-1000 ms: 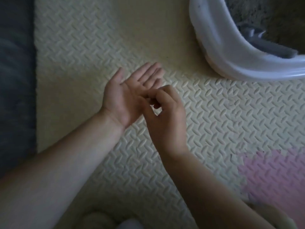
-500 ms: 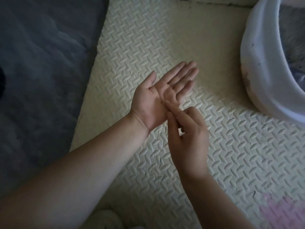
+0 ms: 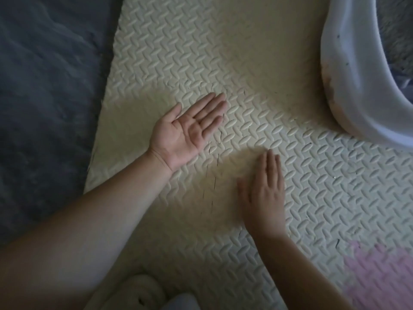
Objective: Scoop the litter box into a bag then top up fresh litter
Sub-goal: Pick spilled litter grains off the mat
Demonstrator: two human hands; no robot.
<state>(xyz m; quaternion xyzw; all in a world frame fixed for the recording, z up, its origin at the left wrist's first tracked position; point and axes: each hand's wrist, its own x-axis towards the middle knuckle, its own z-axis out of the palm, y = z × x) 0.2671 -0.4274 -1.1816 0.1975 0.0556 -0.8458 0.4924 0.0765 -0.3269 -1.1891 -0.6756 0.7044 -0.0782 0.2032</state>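
Observation:
My left hand (image 3: 188, 130) is held palm up over the cream foam mat (image 3: 223, 52), fingers straight and empty. My right hand (image 3: 264, 189) is palm down to its right and lower, fingers straight and together, slightly blurred, holding nothing. The white litter box (image 3: 348, 81) sits at the upper right, only its rounded rim and wall in view. Grey litter (image 3: 395, 30) shows inside it at the frame's edge. No scoop or bag can be made out.
A dark grey rug (image 3: 49, 97) lies along the mat's left side. A pink mat tile (image 3: 380, 278) adjoins at the lower right. Pale rounded shapes (image 3: 143, 291) sit at the bottom edge.
My right hand has left my left palm, moved down and right, and flattened out. My left hand stays palm up. The view has shifted a little.

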